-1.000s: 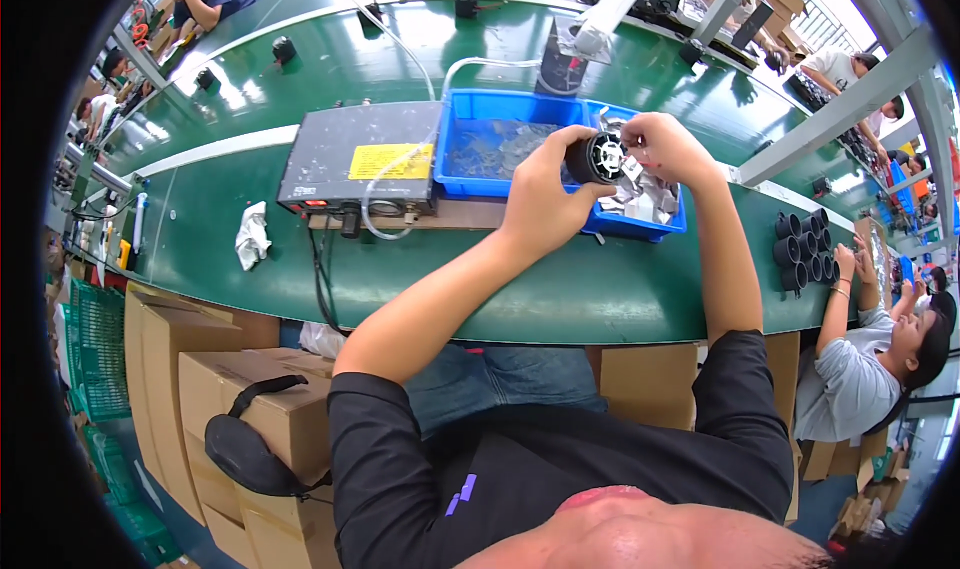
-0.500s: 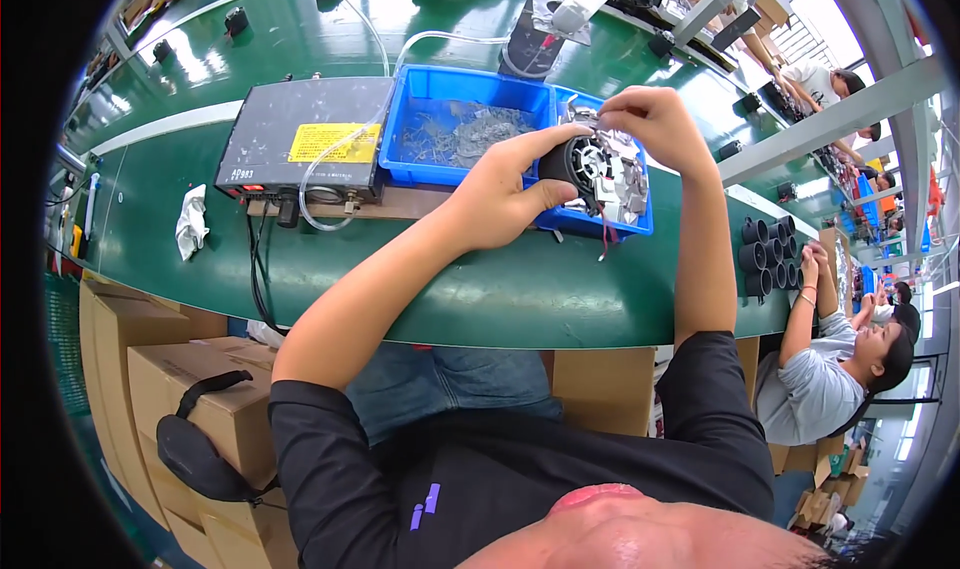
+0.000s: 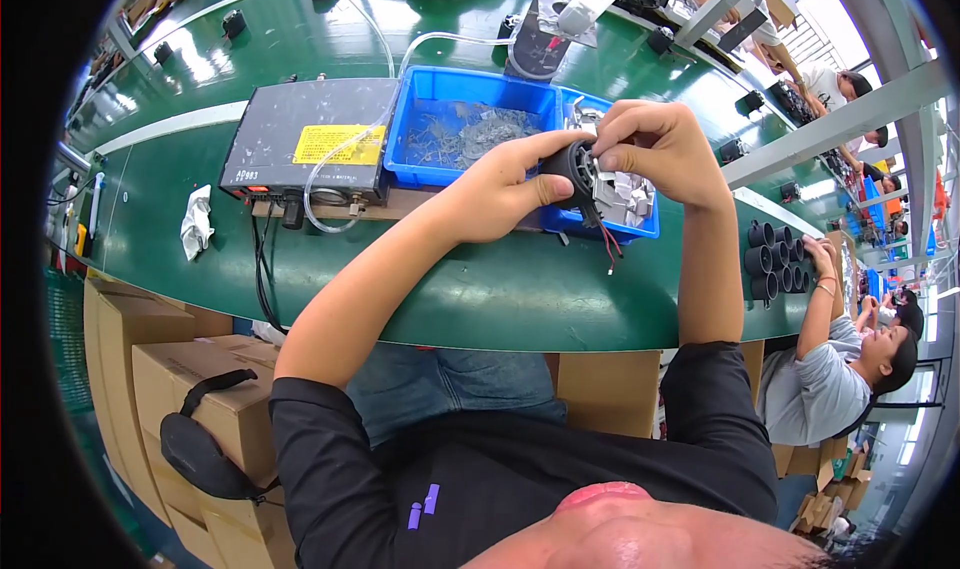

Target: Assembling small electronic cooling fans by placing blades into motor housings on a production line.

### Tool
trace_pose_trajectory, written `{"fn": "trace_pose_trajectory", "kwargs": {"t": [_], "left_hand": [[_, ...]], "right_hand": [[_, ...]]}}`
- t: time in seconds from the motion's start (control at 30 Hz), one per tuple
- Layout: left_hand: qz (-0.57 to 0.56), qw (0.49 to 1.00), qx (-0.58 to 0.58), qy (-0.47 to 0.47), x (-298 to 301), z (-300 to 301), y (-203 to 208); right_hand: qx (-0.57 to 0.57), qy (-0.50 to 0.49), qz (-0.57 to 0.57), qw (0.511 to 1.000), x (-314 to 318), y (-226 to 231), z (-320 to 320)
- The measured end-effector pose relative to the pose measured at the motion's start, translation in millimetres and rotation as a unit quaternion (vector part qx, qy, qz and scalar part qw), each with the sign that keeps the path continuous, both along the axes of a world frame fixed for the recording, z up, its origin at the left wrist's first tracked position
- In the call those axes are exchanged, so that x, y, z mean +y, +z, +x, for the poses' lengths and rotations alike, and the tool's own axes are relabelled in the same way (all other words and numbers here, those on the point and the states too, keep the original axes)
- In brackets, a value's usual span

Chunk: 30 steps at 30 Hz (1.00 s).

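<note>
My left hand (image 3: 505,191) grips a black round housing (image 3: 572,172), fingers over its far side and thumb on its near side. Its open face is turned to the right, and thin red and dark wires (image 3: 609,249) hang from it. My right hand (image 3: 665,149) is closed in a pinch at that open face; what the fingertips hold is too small to make out. Beneath both hands stands a blue bin (image 3: 651,232) with several silver metal pieces (image 3: 632,197). Left of it, another blue bin (image 3: 392,154) contains grey, stringy scraps.
A grey control box (image 3: 285,129) with a clear tube (image 3: 310,184) stands left of the bins. Crumpled white paper (image 3: 197,224) lies on the green bench (image 3: 450,294). Black cups (image 3: 765,259) are grouped at right, beside a co-worker (image 3: 830,369). Cardboard boxes (image 3: 200,389) stand below.
My left hand has turned the housing so its open face points more to the right. My right hand has come lower, against that face. The co-worker's hands have lowered toward the cups.
</note>
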<state>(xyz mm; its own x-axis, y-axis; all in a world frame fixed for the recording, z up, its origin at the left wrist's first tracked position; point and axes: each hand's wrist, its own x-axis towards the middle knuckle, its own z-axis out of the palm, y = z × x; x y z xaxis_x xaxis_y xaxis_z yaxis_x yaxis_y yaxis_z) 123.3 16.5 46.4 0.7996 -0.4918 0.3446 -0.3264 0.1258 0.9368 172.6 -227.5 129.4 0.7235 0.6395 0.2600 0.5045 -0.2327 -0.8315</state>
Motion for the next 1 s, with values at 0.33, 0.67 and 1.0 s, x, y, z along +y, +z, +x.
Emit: {"fn": "trace_pose_trajectory", "kwargs": {"t": [0.33,0.67,1.0], "left_hand": [[-0.110,0.992,0.014,0.056,-15,-2,3],[-0.062,0.963,-0.122,0.230,-15,0,1],[-0.036,0.938,-0.106,0.327,-20,-11,8]], "right_hand": [[0.033,-0.082,0.085,0.992,8,-3,-3],[0.004,-0.187,0.043,0.981,23,-7,-17],[-0.012,-0.099,0.121,0.988,22,-21,-3]]}}
